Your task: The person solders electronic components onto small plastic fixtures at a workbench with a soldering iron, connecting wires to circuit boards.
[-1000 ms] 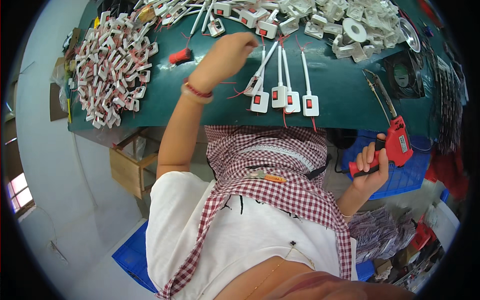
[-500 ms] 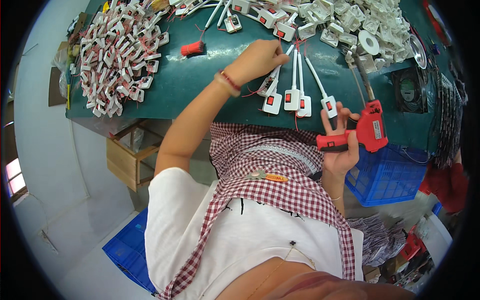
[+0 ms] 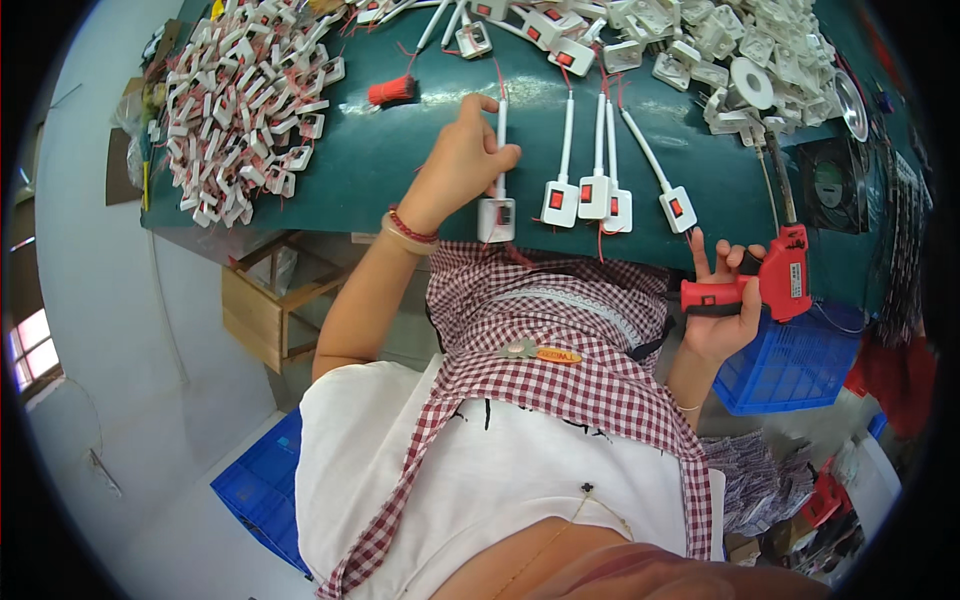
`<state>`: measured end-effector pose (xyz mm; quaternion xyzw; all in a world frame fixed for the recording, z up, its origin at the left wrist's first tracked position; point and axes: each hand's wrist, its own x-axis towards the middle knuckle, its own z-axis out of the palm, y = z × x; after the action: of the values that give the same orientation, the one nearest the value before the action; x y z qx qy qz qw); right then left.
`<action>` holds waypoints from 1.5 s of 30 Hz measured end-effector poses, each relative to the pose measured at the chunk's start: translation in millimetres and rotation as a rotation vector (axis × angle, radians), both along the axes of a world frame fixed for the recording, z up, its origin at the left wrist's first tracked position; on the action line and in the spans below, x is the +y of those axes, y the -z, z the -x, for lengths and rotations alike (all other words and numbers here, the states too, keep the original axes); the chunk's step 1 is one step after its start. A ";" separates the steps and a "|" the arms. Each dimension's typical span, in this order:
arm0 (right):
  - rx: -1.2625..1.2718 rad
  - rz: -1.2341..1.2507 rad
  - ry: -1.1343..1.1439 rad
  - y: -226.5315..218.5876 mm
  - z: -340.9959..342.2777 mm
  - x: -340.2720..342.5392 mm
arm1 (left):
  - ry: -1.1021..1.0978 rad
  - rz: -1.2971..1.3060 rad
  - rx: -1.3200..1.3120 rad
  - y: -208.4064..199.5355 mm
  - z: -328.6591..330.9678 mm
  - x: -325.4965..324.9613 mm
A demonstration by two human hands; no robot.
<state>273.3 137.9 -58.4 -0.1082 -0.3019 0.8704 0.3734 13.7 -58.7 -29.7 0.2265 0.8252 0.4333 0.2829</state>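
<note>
My left hand (image 3: 462,165) pinches the white tube of a switch assembly between thumb and fingers. Its square switch box (image 3: 497,222) lies at the table's near edge, dark opening upward, and red wires come out of the tube's far end. In my right hand (image 3: 722,325) is a red soldering gun (image 3: 795,272), gripped by its handle with some fingers stretched out. The gun's long metal barrel points away over the table. Between my hands several white switch assemblies (image 3: 594,196) with red rocker switches lie in a loose row, tubes pointing away.
Small white switch housings with red wires (image 3: 250,110) are heaped at the left. A red wire bundle (image 3: 391,90) lies nearer the middle. White plastic shells (image 3: 715,40), a white ring (image 3: 752,84) and a black fan (image 3: 835,185) occupy the right. A blue crate (image 3: 775,375) stands below.
My left hand has moved left and toward me, drawing one switch assembly apart from the row. My right hand has shifted right and slightly nearer with the soldering gun.
</note>
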 end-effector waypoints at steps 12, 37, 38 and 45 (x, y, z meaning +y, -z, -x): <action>-0.029 -0.009 -0.043 -11.2 3.8 -9.8 | 0.114 0.407 0.659 38.2 50.0 38.8; -0.045 0.024 -0.019 -2.4 -11.8 -8.8 | -0.341 -0.774 -0.516 32.2 28.0 45.1; -0.049 0.027 -0.017 -1.9 -12.0 -8.3 | -0.282 -0.833 -0.596 33.7 30.4 41.2; -0.042 0.027 -0.028 -1.7 -9.0 -9.6 | -0.434 -0.857 -0.519 14.2 19.3 43.5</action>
<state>282.3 128.3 -56.6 -0.1269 -0.2995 0.8770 0.3535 -5.6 -15.2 -43.9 0.0317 0.5055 0.8208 0.2639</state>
